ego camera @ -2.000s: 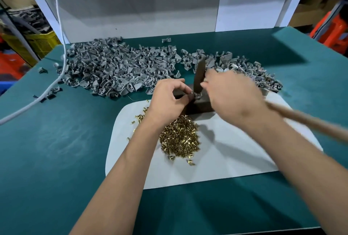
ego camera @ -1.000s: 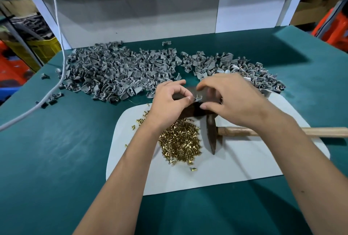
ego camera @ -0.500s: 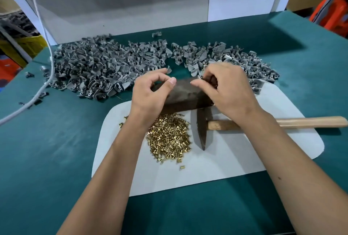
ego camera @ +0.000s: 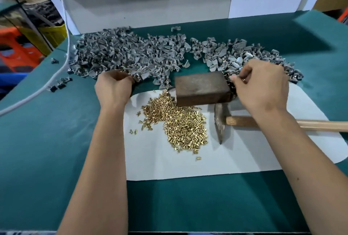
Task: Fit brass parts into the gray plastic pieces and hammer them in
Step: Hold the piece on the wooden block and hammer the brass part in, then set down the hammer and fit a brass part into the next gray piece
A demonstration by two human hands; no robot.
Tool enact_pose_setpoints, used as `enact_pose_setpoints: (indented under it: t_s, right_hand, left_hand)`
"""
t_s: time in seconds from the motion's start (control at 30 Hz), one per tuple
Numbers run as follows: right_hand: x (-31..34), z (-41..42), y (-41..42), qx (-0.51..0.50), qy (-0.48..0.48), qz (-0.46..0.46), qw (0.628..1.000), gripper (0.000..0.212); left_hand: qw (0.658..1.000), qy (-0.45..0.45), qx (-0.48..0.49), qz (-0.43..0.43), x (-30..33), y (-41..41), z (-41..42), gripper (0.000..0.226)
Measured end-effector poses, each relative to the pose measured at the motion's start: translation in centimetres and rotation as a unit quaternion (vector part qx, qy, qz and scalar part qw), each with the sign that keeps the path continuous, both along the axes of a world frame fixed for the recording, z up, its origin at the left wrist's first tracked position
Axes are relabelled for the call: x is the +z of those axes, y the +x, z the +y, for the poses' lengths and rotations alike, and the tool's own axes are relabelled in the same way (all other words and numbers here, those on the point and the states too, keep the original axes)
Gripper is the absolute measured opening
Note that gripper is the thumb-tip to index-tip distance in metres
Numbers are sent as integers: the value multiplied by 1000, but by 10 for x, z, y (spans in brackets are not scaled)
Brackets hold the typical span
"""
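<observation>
Brass parts point(ego camera: 180, 123): shiny cylindrical heap beside rusty rectangular block point(ego camera: 201, 87).

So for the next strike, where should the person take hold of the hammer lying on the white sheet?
Probably by the wooden handle, coming from the right. The hammer lies flat on the white sheet with its metal head toward the brass parts and its handle running out to the right, under the right hand's forearm. The far stretch of the handle is bare and gives the most swing.
</observation>
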State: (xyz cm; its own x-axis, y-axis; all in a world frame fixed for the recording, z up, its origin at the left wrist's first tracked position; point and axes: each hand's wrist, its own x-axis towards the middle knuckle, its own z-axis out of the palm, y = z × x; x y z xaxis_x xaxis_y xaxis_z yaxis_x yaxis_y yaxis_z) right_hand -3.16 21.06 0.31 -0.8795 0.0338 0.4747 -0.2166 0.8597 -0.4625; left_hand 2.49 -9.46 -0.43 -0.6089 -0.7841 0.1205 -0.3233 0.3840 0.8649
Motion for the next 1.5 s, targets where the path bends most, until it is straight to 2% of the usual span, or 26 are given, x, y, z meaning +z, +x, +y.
enact_pose_setpoints:
  t_s: [0.13,0.2,0.33,0.43,0.53,0.7,0.87,1.07,1.2,1.27,1.4,1.5]
  right_hand:
    - [4,-15,13,105,-12,36,994,13]
    - [6,-28,22,169,15,72,983,10]
    - [16,-58,29,266,103,98,953,8]
    - [26,-81,19,271,143,51,951,6]
    - [37,-104,5,263,174,-29,948,8]
    - [46,-131,-13,263,206,-94,938,9]
    - [41,-145,-30,263,246,-150,921,14]
    - [33,-159,-43,263,265,-213,903,15]
    - [30,-165,-47,253,257,-214,908,14]
    - [29,-165,-47,250,245,-217,911,14]
    - [32,-162,-45,243,214,-211,922,15]
    - [39,-162,-40,246,154,-186,939,20]
  left_hand:
    - [1000,-14,-4,-11,0,3,-9,20]
    - [999,-28,-23,-9,0,4,-8,22]
    - [988,-85,-132,3,2,3,2,30]
    - [964,-141,-225,-6,0,-1,17,20]
    - [949,-173,-262,-30,0,-5,31,11]
    - [932,-216,-273,-95,-2,-11,40,21]
    - [939,-183,-280,-83,-1,-10,40,19]
    - [925,-165,-331,-89,3,-8,39,25]
    - [919,-70,-381,-77,5,-1,32,30]
    - [934,-25,-354,-42,5,-1,29,33]
    - [983,16,-179,41,2,-5,19,19]
    - [976,152,-136,80,1,-6,12,8]
